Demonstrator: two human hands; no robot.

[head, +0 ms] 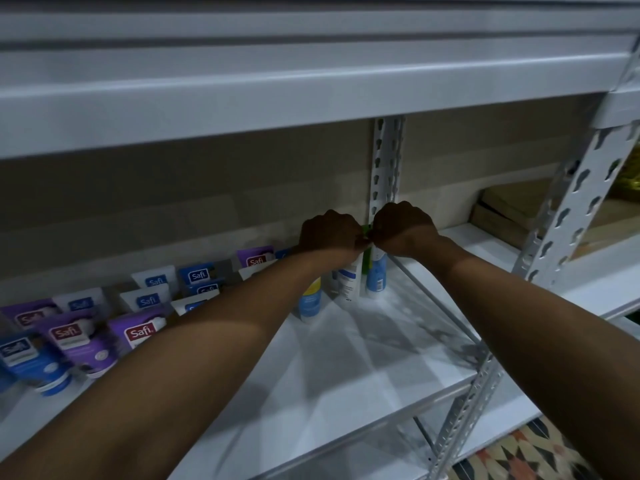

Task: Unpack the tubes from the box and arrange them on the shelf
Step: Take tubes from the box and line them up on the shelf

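Both my arms reach to the back of a white shelf (pixel 346 358). My left hand (pixel 329 233) grips the top of a white tube (pixel 348 282) with blue print. My right hand (pixel 401 230) grips the top of a blue tube (pixel 376 275); a green strip (pixel 366 261) shows between the two tubes. A blue and yellow tube (pixel 310 303) stands just left of them, partly behind my left forearm. No box is in view.
Rows of purple, white and blue Safi tubes (pixel 79 337) stand on the shelf's left part. A perforated upright post (pixel 386 164) stands behind my hands, another (pixel 568 216) at the front right. Cardboard (pixel 502 216) lies on the neighbouring shelf. A patterned rug (pixel 530 455) shows below.
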